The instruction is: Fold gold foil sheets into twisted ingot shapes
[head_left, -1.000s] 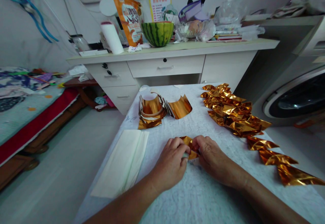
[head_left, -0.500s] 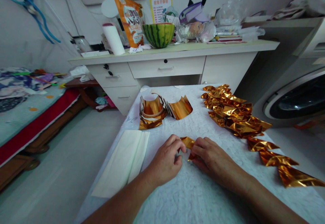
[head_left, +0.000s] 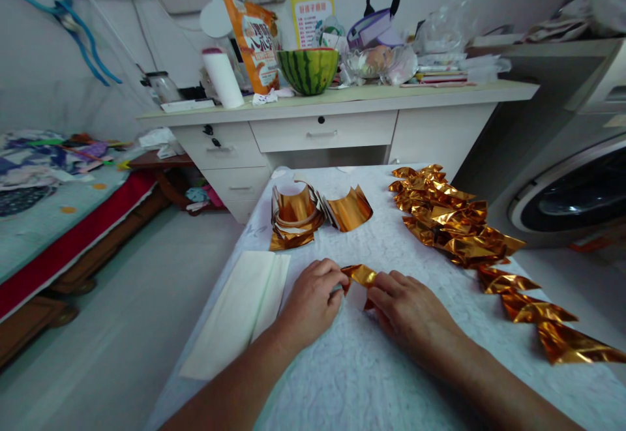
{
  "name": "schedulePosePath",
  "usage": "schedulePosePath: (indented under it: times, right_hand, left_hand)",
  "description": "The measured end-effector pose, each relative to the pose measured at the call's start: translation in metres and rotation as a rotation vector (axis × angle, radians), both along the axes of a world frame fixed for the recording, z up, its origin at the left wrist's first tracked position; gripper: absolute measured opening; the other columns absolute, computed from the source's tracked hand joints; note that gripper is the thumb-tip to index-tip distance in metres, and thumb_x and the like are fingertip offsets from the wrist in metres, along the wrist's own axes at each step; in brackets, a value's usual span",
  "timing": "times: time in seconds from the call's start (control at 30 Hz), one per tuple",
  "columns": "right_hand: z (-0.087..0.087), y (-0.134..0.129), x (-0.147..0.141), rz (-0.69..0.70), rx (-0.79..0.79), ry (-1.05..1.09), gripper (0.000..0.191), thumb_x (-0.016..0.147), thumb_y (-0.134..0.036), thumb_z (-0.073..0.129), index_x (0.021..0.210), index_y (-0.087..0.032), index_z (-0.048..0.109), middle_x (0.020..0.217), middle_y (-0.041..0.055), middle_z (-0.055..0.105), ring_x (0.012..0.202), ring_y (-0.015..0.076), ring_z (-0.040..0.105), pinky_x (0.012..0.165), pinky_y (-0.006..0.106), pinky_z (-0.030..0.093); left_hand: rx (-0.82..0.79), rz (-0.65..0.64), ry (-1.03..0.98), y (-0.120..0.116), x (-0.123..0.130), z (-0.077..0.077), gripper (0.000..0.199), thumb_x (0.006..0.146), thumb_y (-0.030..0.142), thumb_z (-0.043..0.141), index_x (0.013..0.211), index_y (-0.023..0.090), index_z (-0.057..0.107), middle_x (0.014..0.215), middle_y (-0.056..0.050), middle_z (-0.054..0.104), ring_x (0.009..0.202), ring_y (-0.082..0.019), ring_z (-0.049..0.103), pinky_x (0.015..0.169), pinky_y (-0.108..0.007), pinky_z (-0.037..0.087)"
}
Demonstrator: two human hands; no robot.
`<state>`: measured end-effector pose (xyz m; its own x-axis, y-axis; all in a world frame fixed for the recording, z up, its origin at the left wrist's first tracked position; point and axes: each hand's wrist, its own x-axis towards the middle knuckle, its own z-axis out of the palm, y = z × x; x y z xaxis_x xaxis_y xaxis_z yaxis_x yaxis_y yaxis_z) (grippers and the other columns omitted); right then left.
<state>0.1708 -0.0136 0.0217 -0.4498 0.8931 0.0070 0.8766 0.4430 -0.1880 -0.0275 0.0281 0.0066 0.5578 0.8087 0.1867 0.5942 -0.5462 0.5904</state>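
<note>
A piece of gold foil paper (head_left: 360, 274) is stretched between my two hands, just above the cloth-covered table (head_left: 342, 379). My left hand (head_left: 315, 297) pinches its left end between thumb and fingers. Closed over the right end is my right hand (head_left: 408, 304), whose fingers partly hide the foil. Beyond them lie curled gold foil sheets (head_left: 349, 208) and a looser bundle of the same foil (head_left: 296, 212). Folded gold foil pieces (head_left: 445, 219) are heaped along the right side, with several trailing toward the near right corner.
Pale paper sheets (head_left: 239, 313) lie by the table's left edge. Behind stands a white desk (head_left: 323, 132) holding a half watermelon (head_left: 308, 71) and an orange bag (head_left: 253, 46). A washing machine (head_left: 567, 177) is at right, a bed (head_left: 63, 222) at left.
My left hand has shifted slightly left and now pinches the foil's left end, where its thumb and fingers were further apart. My right hand keeps its hold. The view has moved slightly.
</note>
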Motion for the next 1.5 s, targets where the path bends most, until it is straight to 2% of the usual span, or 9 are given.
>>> schedulePosePath:
  times: [0.17, 0.3, 0.53, 0.73, 0.87, 1.07, 1.2, 1.27, 1.5]
  right_hand:
    - [0.001, -0.001, 0.001, -0.008, 0.016, 0.044, 0.006, 0.082, -0.017, 0.063, 0.085, -0.02, 0.068, 0.09, 0.0055, 0.067, 0.077, 0.0197, 0.057, 0.065, 0.032, 0.039]
    - [-0.003, 0.0, 0.002, 0.038, 0.072, 0.03, 0.007, 0.085, -0.02, 0.062, 0.082, -0.02, 0.068, 0.087, 0.0052, 0.066, 0.072, 0.0182, 0.056, 0.063, 0.031, 0.037]
    - [-0.011, -0.002, 0.001, 0.089, 0.148, -0.013, 0.009, 0.085, -0.015, 0.062, 0.079, -0.019, 0.066, 0.081, 0.0037, 0.066, 0.073, 0.0193, 0.056, 0.063, 0.033, 0.035]
    - [-0.015, -0.004, 0.001, 0.08, 0.18, 0.017, 0.011, 0.086, -0.012, 0.058, 0.081, -0.018, 0.066, 0.082, 0.0037, 0.066, 0.072, 0.0191, 0.056, 0.063, 0.032, 0.035]
    - [-0.011, -0.003, 0.004, 0.058, 0.199, 0.076, 0.014, 0.089, -0.015, 0.054, 0.079, -0.018, 0.064, 0.079, 0.0039, 0.063, 0.069, 0.0175, 0.055, 0.062, 0.031, 0.036]
    - [-0.005, -0.001, 0.011, 0.01, 0.164, 0.094, 0.012, 0.085, -0.011, 0.054, 0.08, -0.02, 0.061, 0.079, 0.0031, 0.06, 0.072, 0.0173, 0.054, 0.063, 0.029, 0.035]
    - [-0.009, 0.001, 0.013, -0.007, 0.138, 0.079, 0.015, 0.08, -0.007, 0.054, 0.086, -0.019, 0.06, 0.083, 0.0036, 0.06, 0.075, 0.0186, 0.052, 0.066, 0.029, 0.036]
    - [-0.01, 0.002, 0.012, -0.028, 0.127, 0.079, 0.016, 0.081, -0.008, 0.053, 0.09, -0.019, 0.06, 0.084, 0.0041, 0.06, 0.076, 0.0191, 0.052, 0.067, 0.03, 0.037]
    - [-0.006, 0.006, 0.016, -0.087, 0.004, 0.147, 0.016, 0.084, -0.008, 0.051, 0.085, -0.019, 0.063, 0.085, 0.0047, 0.06, 0.079, 0.0189, 0.054, 0.07, 0.03, 0.04]
  left_hand:
    - [0.019, -0.05, 0.032, 0.0, -0.001, 0.002, 0.031, 0.079, 0.003, 0.054, 0.1, 0.022, 0.066, 0.1, -0.002, 0.061, 0.096, -0.02, 0.054, 0.089, -0.034, 0.044]
    - [0.026, -0.061, 0.042, 0.0, -0.003, 0.001, 0.033, 0.078, 0.002, 0.054, 0.101, 0.022, 0.066, 0.1, -0.002, 0.061, 0.097, -0.02, 0.053, 0.089, -0.034, 0.044]
    - [0.021, -0.06, 0.047, 0.0, -0.003, 0.001, 0.036, 0.075, 0.002, 0.053, 0.101, 0.022, 0.065, 0.101, -0.003, 0.06, 0.098, -0.021, 0.052, 0.09, -0.036, 0.044]
    - [0.012, -0.058, 0.032, -0.001, -0.002, 0.002, 0.038, 0.072, 0.001, 0.054, 0.102, 0.022, 0.064, 0.102, -0.002, 0.059, 0.1, -0.021, 0.051, 0.092, -0.036, 0.043]
    - [0.037, -0.043, 0.003, 0.0, 0.0, -0.001, 0.035, 0.071, -0.001, 0.054, 0.097, 0.022, 0.062, 0.1, -0.002, 0.059, 0.098, -0.021, 0.052, 0.088, -0.036, 0.044]
    - [0.12, 0.019, -0.039, 0.0, 0.005, -0.006, 0.016, 0.08, 0.006, 0.061, 0.085, 0.021, 0.064, 0.093, -0.002, 0.057, 0.093, -0.02, 0.052, 0.083, -0.033, 0.045]
    - [0.143, 0.041, -0.082, -0.001, 0.007, -0.007, 0.016, 0.079, 0.006, 0.063, 0.082, 0.021, 0.065, 0.106, -0.004, 0.056, 0.102, -0.021, 0.052, 0.087, -0.034, 0.045]
    - [0.142, 0.014, -0.087, -0.001, 0.007, -0.006, 0.017, 0.079, 0.004, 0.062, 0.083, 0.02, 0.065, 0.108, -0.004, 0.058, 0.104, -0.021, 0.052, 0.09, -0.035, 0.045]
    - [0.178, -0.105, 0.051, -0.002, 0.007, -0.004, 0.01, 0.088, 0.01, 0.057, 0.085, 0.019, 0.062, 0.09, -0.002, 0.066, 0.091, -0.019, 0.055, 0.082, -0.033, 0.046]
